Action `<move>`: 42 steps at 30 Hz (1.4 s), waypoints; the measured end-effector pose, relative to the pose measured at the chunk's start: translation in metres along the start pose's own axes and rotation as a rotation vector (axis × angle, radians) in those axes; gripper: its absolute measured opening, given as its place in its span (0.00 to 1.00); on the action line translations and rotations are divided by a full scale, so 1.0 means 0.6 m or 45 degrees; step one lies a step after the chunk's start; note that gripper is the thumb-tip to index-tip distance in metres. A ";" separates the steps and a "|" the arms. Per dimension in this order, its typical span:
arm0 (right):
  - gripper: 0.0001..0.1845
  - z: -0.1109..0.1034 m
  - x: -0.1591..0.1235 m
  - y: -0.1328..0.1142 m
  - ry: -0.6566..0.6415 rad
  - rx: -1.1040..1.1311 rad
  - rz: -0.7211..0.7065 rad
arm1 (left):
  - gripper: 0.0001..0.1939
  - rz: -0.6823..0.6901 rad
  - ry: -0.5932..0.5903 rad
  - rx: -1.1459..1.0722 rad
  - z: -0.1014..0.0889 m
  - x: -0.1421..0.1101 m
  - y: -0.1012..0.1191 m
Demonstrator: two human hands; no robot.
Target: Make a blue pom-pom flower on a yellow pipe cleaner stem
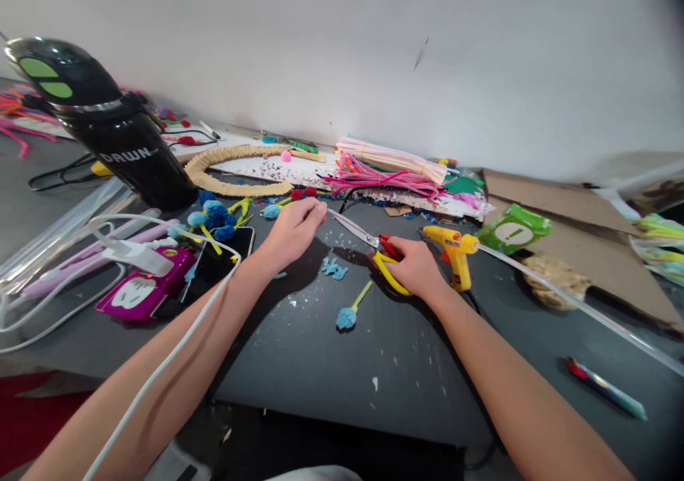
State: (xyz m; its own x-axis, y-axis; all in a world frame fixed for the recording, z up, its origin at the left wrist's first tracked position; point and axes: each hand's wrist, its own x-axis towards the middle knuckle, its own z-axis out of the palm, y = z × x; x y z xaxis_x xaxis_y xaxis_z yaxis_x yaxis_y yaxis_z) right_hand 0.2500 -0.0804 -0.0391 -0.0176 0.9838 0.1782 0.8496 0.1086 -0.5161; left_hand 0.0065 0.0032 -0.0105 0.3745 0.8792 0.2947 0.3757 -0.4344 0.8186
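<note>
In my right hand (pixel 414 264) is a pair of scissors (pixel 355 230) with red and yellow handles, its blades pointing up and left. My left hand (pixel 296 228) is closed in a pinch close to the blade tips; what it pinches, if anything, is hidden. Below the blades lie curled light-blue scraps (pixel 334 268) and small clippings. Nearer to me is a light-blue fuzzy ball on a yellow-green stem (pixel 346 317). A yellow glue gun (pixel 454 249) stands just right of my right hand.
A black bottle (pixel 133 146) stands at the left, near blue pom-poms (pixel 216 215) and a purple power strip (pixel 147 288) with white cables. Behind are a wrapped ring (pixel 206 174) and pipe-cleaner bundles (pixel 385 171). Cardboard (pixel 603 253), a green packet (pixel 514 229) and a pen (pixel 606 388) lie right.
</note>
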 end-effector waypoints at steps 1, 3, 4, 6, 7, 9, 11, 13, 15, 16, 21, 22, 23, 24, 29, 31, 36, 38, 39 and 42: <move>0.13 0.000 0.001 0.001 -0.001 0.002 -0.007 | 0.19 -0.001 0.001 0.001 0.000 0.000 0.000; 0.13 0.000 0.001 0.001 0.008 0.001 -0.004 | 0.19 -0.008 0.008 -0.001 0.000 0.000 0.000; 0.13 0.000 0.001 0.001 0.017 0.001 0.003 | 0.19 -0.011 0.011 -0.005 0.000 -0.001 0.000; 0.14 0.001 0.000 0.001 0.033 0.010 0.018 | 0.19 -0.010 0.016 -0.017 0.000 -0.001 0.002; 0.15 0.001 0.000 0.001 0.036 0.016 0.023 | 0.19 -0.010 0.018 -0.025 0.000 -0.001 0.002; 0.16 0.001 -0.002 0.000 0.030 0.023 0.027 | 0.19 -0.012 0.020 -0.036 0.000 -0.001 0.004; 0.16 0.000 -0.003 -0.001 0.020 0.023 0.025 | 0.20 -0.014 0.022 -0.036 0.000 -0.001 0.005; 0.16 0.000 -0.004 -0.002 0.014 0.025 0.021 | 0.20 -0.015 0.025 -0.030 0.000 -0.002 0.006; 0.16 -0.001 -0.004 -0.002 0.013 0.028 0.019 | 0.20 -0.015 0.034 -0.017 0.000 -0.002 0.006; 0.16 -0.002 -0.004 -0.003 0.013 0.027 0.018 | 0.20 -0.017 0.038 -0.006 0.000 -0.003 0.007; 0.18 -0.002 -0.003 -0.004 0.006 0.017 0.017 | 0.20 -0.005 0.038 0.045 0.000 -0.002 0.008; 0.18 -0.002 -0.003 -0.003 0.005 0.016 0.016 | 0.20 -0.003 0.037 0.048 0.000 -0.002 0.009; 0.18 -0.002 -0.003 -0.003 0.006 0.013 0.015 | 0.20 0.000 0.036 0.049 0.000 -0.002 0.009; 0.19 -0.002 -0.004 -0.003 0.007 0.011 0.013 | 0.20 0.003 0.035 0.050 0.000 -0.002 0.009; 0.18 -0.002 -0.004 -0.004 0.005 -0.004 0.005 | 0.20 0.015 0.025 0.064 -0.001 -0.002 0.010; 0.18 -0.002 -0.003 -0.004 -0.004 -0.003 0.002 | 0.20 0.015 0.023 0.075 -0.001 -0.002 0.010; 0.15 -0.002 -0.001 -0.001 -0.007 0.004 -0.021 | 0.20 0.010 0.026 0.087 -0.001 -0.003 0.008; 0.15 -0.001 0.000 0.000 0.004 -0.001 -0.029 | 0.19 0.010 0.028 0.088 0.000 -0.003 0.008; 0.15 -0.001 0.000 0.001 0.009 -0.001 -0.027 | 0.19 0.010 0.029 0.089 0.000 -0.003 0.008; 0.16 0.000 -0.001 0.000 0.027 0.009 -0.004 | 0.20 0.007 0.033 0.079 0.000 -0.002 0.008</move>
State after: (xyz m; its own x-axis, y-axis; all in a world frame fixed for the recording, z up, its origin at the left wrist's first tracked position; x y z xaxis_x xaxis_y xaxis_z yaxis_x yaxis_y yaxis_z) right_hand 0.2500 -0.0809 -0.0393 -0.0092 0.9803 0.1975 0.8458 0.1129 -0.5214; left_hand 0.0078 0.0000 -0.0067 0.3548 0.8811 0.3128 0.4257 -0.4501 0.7850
